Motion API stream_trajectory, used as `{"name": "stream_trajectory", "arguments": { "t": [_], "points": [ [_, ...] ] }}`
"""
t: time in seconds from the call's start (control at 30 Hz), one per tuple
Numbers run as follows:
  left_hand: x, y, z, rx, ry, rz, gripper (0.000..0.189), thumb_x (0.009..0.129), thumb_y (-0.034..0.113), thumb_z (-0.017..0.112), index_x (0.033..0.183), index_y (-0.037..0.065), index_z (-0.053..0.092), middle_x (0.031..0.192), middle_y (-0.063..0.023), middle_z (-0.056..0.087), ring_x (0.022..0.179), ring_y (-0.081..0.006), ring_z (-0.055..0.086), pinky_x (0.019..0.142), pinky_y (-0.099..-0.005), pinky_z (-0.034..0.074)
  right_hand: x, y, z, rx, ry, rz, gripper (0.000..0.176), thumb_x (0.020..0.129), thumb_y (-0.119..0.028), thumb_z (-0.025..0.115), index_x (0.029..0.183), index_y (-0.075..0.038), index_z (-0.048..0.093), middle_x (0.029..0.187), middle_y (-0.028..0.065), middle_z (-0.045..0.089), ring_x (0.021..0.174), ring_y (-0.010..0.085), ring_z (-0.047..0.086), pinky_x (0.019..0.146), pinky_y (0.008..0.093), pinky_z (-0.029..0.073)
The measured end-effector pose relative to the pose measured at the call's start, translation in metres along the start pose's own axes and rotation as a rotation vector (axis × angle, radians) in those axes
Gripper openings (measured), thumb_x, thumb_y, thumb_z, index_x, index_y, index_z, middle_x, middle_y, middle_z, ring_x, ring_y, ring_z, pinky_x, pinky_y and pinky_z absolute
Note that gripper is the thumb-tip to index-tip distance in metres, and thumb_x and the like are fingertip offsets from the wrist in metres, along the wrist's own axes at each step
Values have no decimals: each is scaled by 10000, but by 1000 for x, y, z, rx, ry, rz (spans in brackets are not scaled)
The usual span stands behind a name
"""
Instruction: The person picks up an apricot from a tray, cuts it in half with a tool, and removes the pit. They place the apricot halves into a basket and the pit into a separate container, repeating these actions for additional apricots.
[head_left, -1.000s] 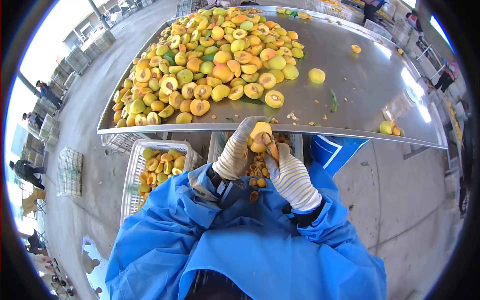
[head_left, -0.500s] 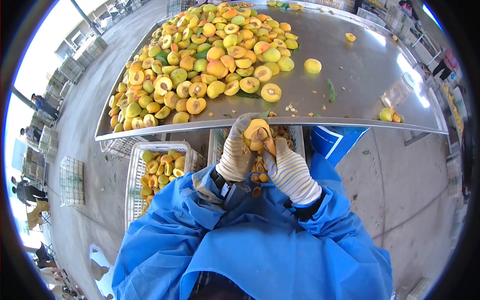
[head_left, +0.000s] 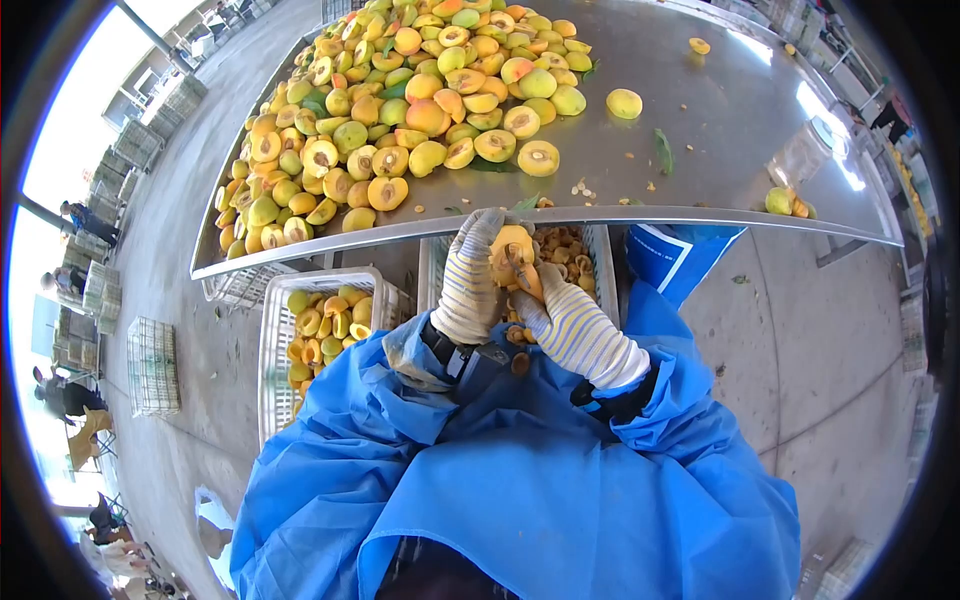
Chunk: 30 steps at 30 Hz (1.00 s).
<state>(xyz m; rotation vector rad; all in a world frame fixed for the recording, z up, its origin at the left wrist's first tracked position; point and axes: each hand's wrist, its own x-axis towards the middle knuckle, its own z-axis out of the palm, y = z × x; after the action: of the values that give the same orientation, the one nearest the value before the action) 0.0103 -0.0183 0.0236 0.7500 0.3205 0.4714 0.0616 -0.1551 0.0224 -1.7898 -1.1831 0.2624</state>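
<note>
My left hand, in a striped glove, is wrapped round a halved yellow fruit just in front of the table edge. My right hand, gloved likewise, grips a small orange-brown pitting tool whose curved end is against the fruit's cut face. Beneath both hands stands a crate of pits, partly hidden by them. Many fruit halves are heaped on the metal table.
A white crate with fruit halves stands at the left below the table. A blue container is under the table on the right. Stacked crates and several people are farther left.
The view has shifted slightly, so the table sits a little higher. My hands still hold the fruit and the tool, and the tool's angle has changed slightly.
</note>
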Motion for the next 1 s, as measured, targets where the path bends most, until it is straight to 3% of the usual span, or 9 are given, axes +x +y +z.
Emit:
{"name": "stream_trajectory", "arguments": {
  "t": [0.13,0.23,0.37,0.57,0.7,0.73,0.83,0.97,1.0],
  "points": [
    [-3,2,9,111,-9,74,367,905,386,651,1017,38,622,920,-116,673,791,-212,663,717,-337,559,-1,-23,-35,860,-374,653,281,977,-332,564,1104,-83,532,654,-14,503,450,85,467,437,268,424],
    [0,4,8,150,-70,75,361,910,387,648,1002,39,633,918,-121,676,777,-210,664,698,-337,562,-1,-21,-41,1066,-416,761,275,979,-322,559,1106,-79,539,626,-18,477,398,82,415,388,262,402],
    [7,-14,2,259,-19,213,346,911,378,648,963,36,649,904,-129,679,742,-213,663,672,-343,563,-4,-27,-36,826,-348,723,282,981,-331,549,1130,-91,534,634,-19,480,406,83,422,379,254,386],
    [4,6,8,281,-134,-96,349,896,388,661,899,39,658,863,-127,677,741,-204,651,668,-328,544,-6,-12,-45,981,-478,787,278,985,-320,543,1145,-94,520,648,-10,485,418,82,432,360,261,373],
    [13,1,-1,403,-210,-130,395,879,425,669,908,31,647,844,-140,672,711,-229,659,636,-337,546,-14,-5,-19,638,-270,429,296,981,-339,549,1144,-95,516,647,-11,478,415,92,420,363,261,375],
    [13,1,-1,392,-218,-140,399,879,426,669,909,29,646,842,-140,672,700,-232,659,629,-340,547,-17,-18,-31,841,-342,717,246,973,-377,559,1036,-139,546,632,-30,458,416,80,399,365,244,338],
    [8,3,4,353,-205,-132,406,882,428,666,910,23,643,837,-140,671,671,-237,658,614,-346,549,-14,-14,-44,1207,-455,926,228,965,-417,566,929,-194,536,614,-48,439,415,65,368,366,225,289],
    [5,2,12,312,-131,-118,405,892,426,657,915,22,640,835,-139,669,664,-233,656,616,-349,549,-12,-9,-46,1243,-498,888,250,958,-447,570,896,-210,519,605,-52,444,411,58,359,362,213,267],
    [4,2,12,302,-114,-124,405,894,427,654,917,23,640,835,-139,669,666,-231,655,618,-349,549,-15,-1,-33,1013,-369,675,247,960,-442,568,904,-206,522,605,-51,448,410,58,361,362,210,270]
  ]
}}
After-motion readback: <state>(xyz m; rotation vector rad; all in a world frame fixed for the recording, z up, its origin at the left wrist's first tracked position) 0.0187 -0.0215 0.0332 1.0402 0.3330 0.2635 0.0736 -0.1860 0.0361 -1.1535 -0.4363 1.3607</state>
